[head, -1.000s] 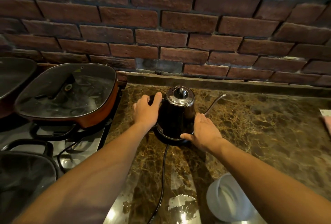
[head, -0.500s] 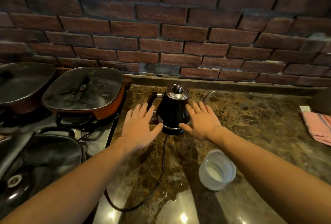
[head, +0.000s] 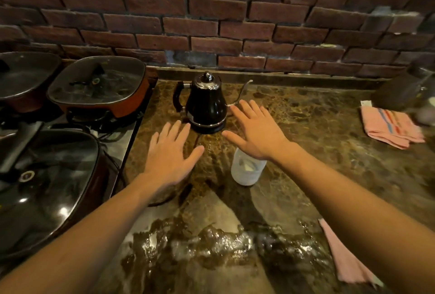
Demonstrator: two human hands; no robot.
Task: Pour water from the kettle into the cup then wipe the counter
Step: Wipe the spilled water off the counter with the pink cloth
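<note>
1. The kettle (head: 207,103) stands upright on its base at the back of the table (head: 317,129), close to the brick wall. Its handle (head: 178,96) sticks out to the left and its thin spout (head: 244,89) arcs up to the right.
2. The left hand (head: 170,155) hovers flat over the table in front of the kettle and a little to its left, its fingers (head: 174,130) spread wide and holding nothing. The fingertips point toward the base and the handle lies just beyond them, up and slightly left.
3. The right hand (head: 256,132) is likewise flat and empty, fingers (head: 247,112) splayed, just to the right of the kettle's body, near the root of the spout.
4. The cup (head: 247,169), pale and translucent, stands on the table in front of the kettle and to its right, partly under the right wrist.
5. My judgement: the left hand is the nearer one to the handle, so it should lift. The handle runs roughly vertical, so the fingers would wrap it from the left side.
6. With the spout pointing right and the cup lying on that side but nearer the person, the kettle must be drawn back toward the cup before tipping.
7. A pink cloth (head: 390,129) lies folded far right, well apart from both hands, for the wiping to come.
</note>
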